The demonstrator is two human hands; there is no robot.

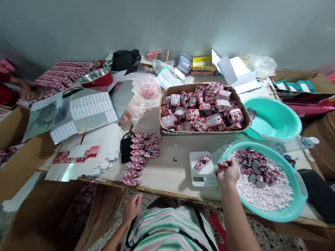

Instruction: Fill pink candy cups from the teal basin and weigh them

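Observation:
My right hand [228,174] is over the gap between the white kitchen scale [209,179] and a turquoise basin [302,193]. Its fingers are curled together, and what they hold is too small and blurred to name. On the scale lies one small oval pink-patterned packet [202,162]. The basin is filled with small white-pink pieces [264,198], with dark red cups and grey discs [254,165] heaped on top. Below the table's front edge, close to my lap, my left hand [132,207] is loosely closed, with nothing visible in it.
Rows of oval packets [136,159] lie left of the scale beside a black object [125,149]. Behind stands a carton of wrapped packets [201,109]. A second turquoise basin [274,120] and a bottle [297,144] are at right. Another person's hand [25,90] shows far left.

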